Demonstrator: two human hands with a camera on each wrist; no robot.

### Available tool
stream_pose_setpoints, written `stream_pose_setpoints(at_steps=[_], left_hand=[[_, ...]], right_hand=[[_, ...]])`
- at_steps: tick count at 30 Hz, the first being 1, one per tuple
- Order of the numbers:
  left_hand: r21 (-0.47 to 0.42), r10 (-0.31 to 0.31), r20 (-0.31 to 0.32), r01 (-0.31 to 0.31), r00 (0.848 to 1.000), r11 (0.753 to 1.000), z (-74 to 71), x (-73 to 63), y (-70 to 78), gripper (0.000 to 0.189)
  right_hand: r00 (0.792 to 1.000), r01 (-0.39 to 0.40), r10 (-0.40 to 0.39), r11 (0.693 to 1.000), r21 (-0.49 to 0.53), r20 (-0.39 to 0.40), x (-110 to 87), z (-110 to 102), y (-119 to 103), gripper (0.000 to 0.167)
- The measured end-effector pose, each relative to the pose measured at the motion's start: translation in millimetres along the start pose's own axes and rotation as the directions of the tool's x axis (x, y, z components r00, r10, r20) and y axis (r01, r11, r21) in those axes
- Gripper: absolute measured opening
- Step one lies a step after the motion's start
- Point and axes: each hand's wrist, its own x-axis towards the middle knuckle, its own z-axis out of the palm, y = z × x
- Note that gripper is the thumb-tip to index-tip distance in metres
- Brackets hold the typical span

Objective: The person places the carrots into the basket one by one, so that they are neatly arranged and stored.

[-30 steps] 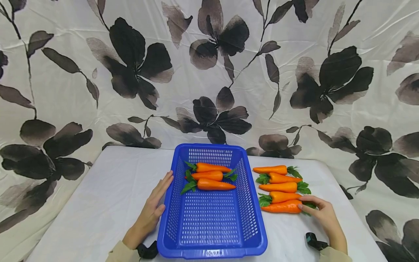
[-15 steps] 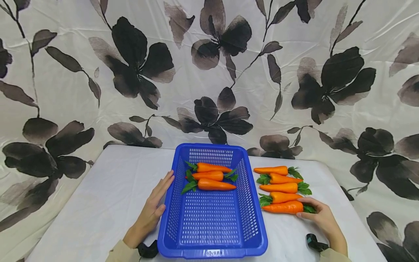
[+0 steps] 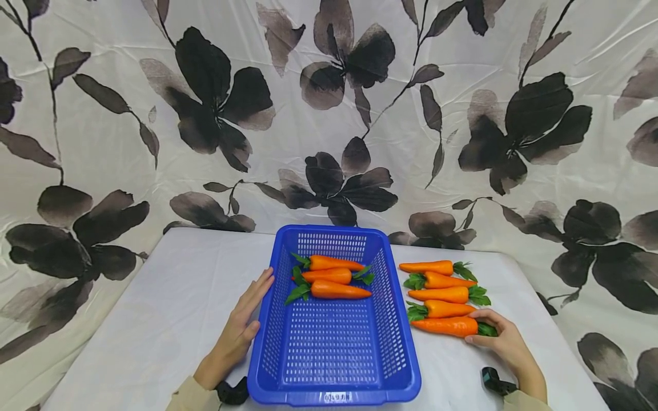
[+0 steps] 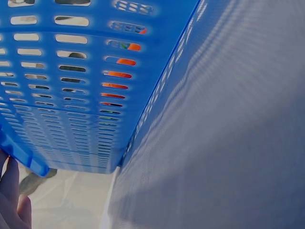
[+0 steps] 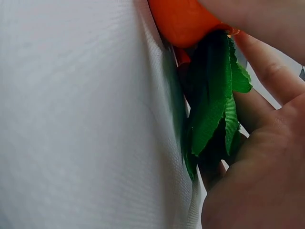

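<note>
In the head view, my left hand (image 3: 237, 328) lies with straight fingers along the left rim of a blue plastic basket (image 3: 336, 396). The left wrist view shows its fingers (image 4: 10, 183) at the rim. On the right, my right hand (image 3: 506, 341) holds the nearest orange carrot (image 3: 446, 326) at its leafy end, thumb on the near side and fingers on the far side. This carrot still lies on the table. Close up in the right wrist view, its green leaves (image 5: 212, 95) hang between thumb and fingers. Three carrots (image 3: 339, 290) lie crosswise in the basket's far half.
Beyond the held carrot, several more carrots (image 3: 439, 294) lie in a column right of the basket, their leafy ends alternating sides. A white cloth covers the table (image 3: 149, 319). A floral curtain (image 3: 329, 125) hangs behind it.
My right hand's thumb has shifted slightly towards me around the nearest carrot, whose leafy end shows more now. The left hand and the basket stay in place.
</note>
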Motion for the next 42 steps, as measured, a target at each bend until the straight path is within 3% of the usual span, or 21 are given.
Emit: stream_pose_setpoints(at_steps=[11,22,42], left_hand=[[-0.011,-0.010,0.009,0.010,1.000,1.000,-0.6,0.8,-1.5,0.074],[-0.009,-0.012,0.009,0.013,1.000,1.000,0.4,-0.1,-1.6,0.073],[-0.013,-0.006,0.006,0.007,1.000,1.000,-0.5,-0.6,-1.8,0.072]], right_hand=[[1.000,0.011,-0.011,0.999,0.040,-0.001,1.4,0.0,-2.4,0.061],[1.000,0.012,-0.011,1.000,-0.012,0.008,0.9,-4.1,-2.4,0.061],[0.994,0.085,-0.084,0.996,0.009,-0.064,-3.5,-10.4,-33.0,0.060]])
